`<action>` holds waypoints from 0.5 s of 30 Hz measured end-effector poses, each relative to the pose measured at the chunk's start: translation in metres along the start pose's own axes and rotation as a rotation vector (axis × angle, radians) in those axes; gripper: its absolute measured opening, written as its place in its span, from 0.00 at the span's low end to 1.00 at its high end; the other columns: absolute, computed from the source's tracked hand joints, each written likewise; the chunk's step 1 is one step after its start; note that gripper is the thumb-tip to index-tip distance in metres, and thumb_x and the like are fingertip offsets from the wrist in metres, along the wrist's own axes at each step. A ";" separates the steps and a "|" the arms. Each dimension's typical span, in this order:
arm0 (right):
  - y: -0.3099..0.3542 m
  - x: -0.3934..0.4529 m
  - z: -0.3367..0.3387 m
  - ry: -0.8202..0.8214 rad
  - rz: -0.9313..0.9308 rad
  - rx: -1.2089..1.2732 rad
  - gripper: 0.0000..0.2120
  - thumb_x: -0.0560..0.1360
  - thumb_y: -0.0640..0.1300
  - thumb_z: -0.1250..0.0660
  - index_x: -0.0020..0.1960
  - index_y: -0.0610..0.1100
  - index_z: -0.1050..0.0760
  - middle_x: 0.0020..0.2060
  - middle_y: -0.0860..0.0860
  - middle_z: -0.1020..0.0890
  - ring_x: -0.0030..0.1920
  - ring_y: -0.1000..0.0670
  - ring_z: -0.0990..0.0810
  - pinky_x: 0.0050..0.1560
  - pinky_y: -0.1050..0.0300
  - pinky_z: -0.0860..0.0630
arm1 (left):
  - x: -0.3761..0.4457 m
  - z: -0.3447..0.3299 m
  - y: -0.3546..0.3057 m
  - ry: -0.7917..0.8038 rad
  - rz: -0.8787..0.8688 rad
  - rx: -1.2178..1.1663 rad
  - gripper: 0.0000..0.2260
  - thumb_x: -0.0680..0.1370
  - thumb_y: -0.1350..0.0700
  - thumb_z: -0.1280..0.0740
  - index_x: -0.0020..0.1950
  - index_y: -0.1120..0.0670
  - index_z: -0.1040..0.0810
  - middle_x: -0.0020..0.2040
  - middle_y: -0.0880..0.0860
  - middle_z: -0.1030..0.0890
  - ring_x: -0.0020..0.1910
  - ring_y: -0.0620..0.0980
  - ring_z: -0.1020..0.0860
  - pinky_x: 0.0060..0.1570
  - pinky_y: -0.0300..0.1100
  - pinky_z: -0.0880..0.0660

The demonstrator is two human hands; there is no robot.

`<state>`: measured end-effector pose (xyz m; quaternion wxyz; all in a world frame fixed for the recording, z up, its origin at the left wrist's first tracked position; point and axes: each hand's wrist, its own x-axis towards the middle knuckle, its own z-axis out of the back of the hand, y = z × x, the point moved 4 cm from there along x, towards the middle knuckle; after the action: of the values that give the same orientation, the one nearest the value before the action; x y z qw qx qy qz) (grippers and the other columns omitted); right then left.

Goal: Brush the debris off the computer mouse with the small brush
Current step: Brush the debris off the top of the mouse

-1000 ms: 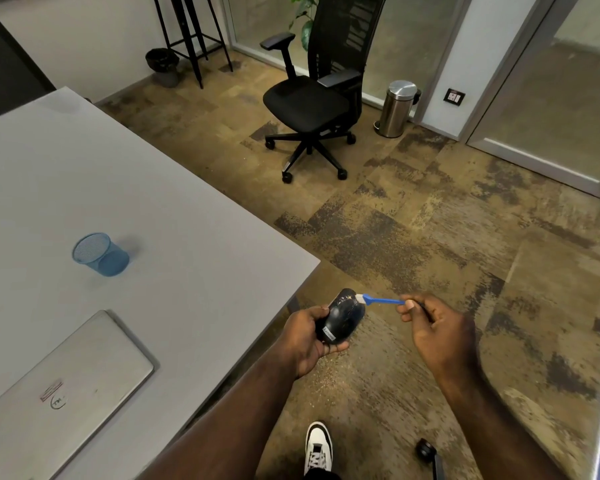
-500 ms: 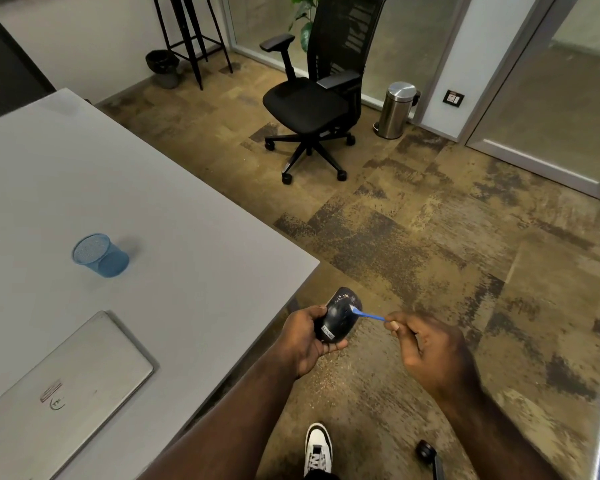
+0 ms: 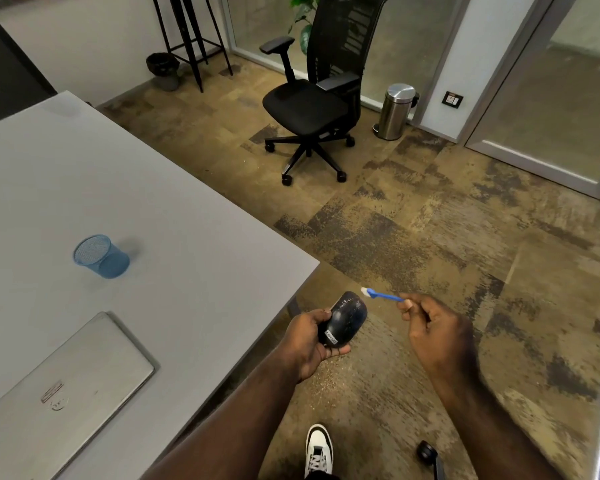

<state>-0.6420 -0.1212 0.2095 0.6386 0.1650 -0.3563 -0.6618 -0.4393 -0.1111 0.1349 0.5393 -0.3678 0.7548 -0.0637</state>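
A dark blue-black computer mouse [image 3: 347, 317] with a small label near its rear sits in my left hand [image 3: 307, 344], held over the floor just past the table's corner. My right hand [image 3: 433, 327] pinches the thin blue handle of a small brush [image 3: 381, 295]. Its white bristle tip hovers just off the mouse's far upper right edge, apart from the shell. Fine light specks lie scattered on the carpet under my hands.
A grey table [image 3: 174, 244] fills the left, carrying a blue mesh cup [image 3: 101, 257] and a closed silver laptop [image 3: 59, 393]. A black office chair [image 3: 319, 98] and a steel pedal bin [image 3: 395, 110] stand on the carpet beyond. My white shoe [image 3: 318, 448] shows below.
Half a second ago the brush tip lay on the mouse's top. It has swept up and to the right, off the far edge. My left hand keeps the mouse still.
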 end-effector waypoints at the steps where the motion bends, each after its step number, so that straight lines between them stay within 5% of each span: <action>1: -0.001 0.001 0.000 -0.010 -0.023 0.034 0.09 0.77 0.39 0.33 0.55 0.45 0.17 0.38 0.54 0.14 0.34 0.61 0.18 0.31 0.75 0.27 | 0.000 0.000 0.000 0.001 0.000 -0.002 0.14 0.79 0.58 0.42 0.62 0.60 0.25 0.55 0.61 0.21 0.49 0.58 0.19 0.40 0.52 0.19; 6: 0.006 -0.009 -0.012 0.118 -0.007 0.233 0.11 0.77 0.43 0.34 0.50 0.59 0.20 0.38 0.64 0.15 0.37 0.65 0.17 0.34 0.72 0.23 | -0.003 -0.003 -0.002 -0.004 -0.007 0.000 0.15 0.80 0.58 0.42 0.63 0.60 0.25 0.57 0.61 0.21 0.48 0.57 0.19 0.38 0.50 0.20; 10: -0.014 -0.003 -0.016 0.054 -0.144 0.123 0.08 0.78 0.44 0.34 0.51 0.51 0.17 0.34 0.61 0.16 0.35 0.63 0.17 0.36 0.61 0.19 | -0.005 -0.005 -0.001 0.003 0.008 -0.003 0.15 0.80 0.58 0.43 0.64 0.61 0.26 0.56 0.61 0.21 0.48 0.57 0.19 0.36 0.50 0.20; 15: -0.004 -0.001 -0.005 0.059 -0.062 0.222 0.08 0.78 0.46 0.35 0.50 0.58 0.20 0.37 0.65 0.16 0.36 0.65 0.17 0.33 0.73 0.24 | -0.005 -0.005 0.000 -0.001 -0.003 0.010 0.15 0.80 0.58 0.43 0.64 0.60 0.26 0.57 0.61 0.21 0.47 0.57 0.19 0.37 0.50 0.20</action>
<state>-0.6411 -0.1220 0.2032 0.6058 0.2650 -0.4031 -0.6326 -0.4423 -0.1096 0.1407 0.5415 -0.3663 0.7536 -0.0679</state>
